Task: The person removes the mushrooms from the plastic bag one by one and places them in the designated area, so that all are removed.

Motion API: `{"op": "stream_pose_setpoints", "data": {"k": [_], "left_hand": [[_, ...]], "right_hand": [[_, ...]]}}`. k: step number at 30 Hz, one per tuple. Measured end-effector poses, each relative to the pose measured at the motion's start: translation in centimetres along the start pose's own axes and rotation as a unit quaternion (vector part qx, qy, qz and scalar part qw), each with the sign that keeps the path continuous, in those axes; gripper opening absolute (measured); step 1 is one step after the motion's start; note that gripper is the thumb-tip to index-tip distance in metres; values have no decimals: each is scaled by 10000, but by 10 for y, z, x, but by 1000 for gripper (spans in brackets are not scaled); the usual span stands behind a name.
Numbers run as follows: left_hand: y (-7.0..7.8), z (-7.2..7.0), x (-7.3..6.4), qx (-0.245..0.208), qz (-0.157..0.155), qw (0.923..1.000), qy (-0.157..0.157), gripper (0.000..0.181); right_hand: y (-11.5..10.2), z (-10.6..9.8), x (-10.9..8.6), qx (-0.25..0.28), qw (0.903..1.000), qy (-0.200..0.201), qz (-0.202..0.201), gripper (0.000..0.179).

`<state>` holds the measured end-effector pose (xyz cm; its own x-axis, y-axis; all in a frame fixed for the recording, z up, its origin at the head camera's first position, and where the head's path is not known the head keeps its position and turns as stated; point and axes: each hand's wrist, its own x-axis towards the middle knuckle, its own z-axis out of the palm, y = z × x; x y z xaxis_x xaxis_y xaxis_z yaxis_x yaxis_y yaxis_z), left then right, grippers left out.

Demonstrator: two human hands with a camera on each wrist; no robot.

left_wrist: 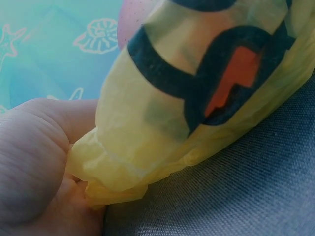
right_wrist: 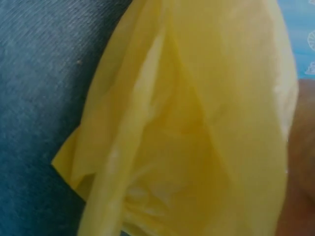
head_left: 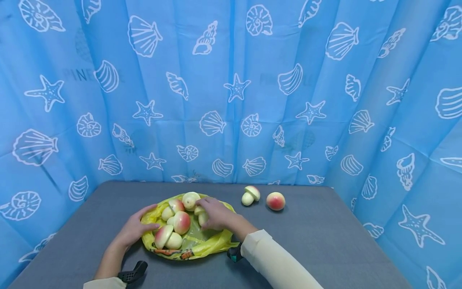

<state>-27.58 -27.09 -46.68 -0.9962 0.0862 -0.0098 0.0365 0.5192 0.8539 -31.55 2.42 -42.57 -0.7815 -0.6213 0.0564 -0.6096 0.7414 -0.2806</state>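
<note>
A yellow plastic bag (head_left: pixel 209 247) lies spread open on the table, with several toy mushrooms in it, such as a pink-capped mushroom (head_left: pixel 181 222) in the middle. My left hand (head_left: pixel 136 228) grips the bag's left edge, thumb on the inner side. The left wrist view has the bag's printed side (left_wrist: pixel 147 123) close up against that hand. Reaching in over the right edge, my right hand (head_left: pixel 215 214) holds a pale mushroom (head_left: pixel 202 218), partly hidden by the fingers. In the right wrist view the yellow plastic (right_wrist: pixel 197 123) covers most of the hand.
To the right of the bag, near the table's back, lie another toy mushroom (head_left: pixel 250 195) and a round red-and-cream toy (head_left: pixel 276 201). A grey cloth covers the table (head_left: pixel 325 245). Behind it hangs a blue curtain (head_left: pixel 231 104) with white shells and starfish.
</note>
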Motion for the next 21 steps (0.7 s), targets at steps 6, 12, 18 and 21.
{"op": "stream_pose_setpoints", "data": {"k": [6, 12, 18, 21], "left_hand": [[0, 0, 0, 12, -15, 10000, 13, 79], [1, 0, -1, 47, -15, 10000, -2, 80], [2, 0, -1, 22, -48, 10000, -2, 80], [2, 0, -1, 28, -50, 10000, 5, 80]], "right_hand": [[0, -1, 0, -38, 9999, 34, 141, 76], [3, -5, -1, 96, 9997, 173, 134, 79], [8, -14, -4, 316, 9980, 543, 55, 81], [11, -20, -7, 420, 9961, 770, 42, 80]]}}
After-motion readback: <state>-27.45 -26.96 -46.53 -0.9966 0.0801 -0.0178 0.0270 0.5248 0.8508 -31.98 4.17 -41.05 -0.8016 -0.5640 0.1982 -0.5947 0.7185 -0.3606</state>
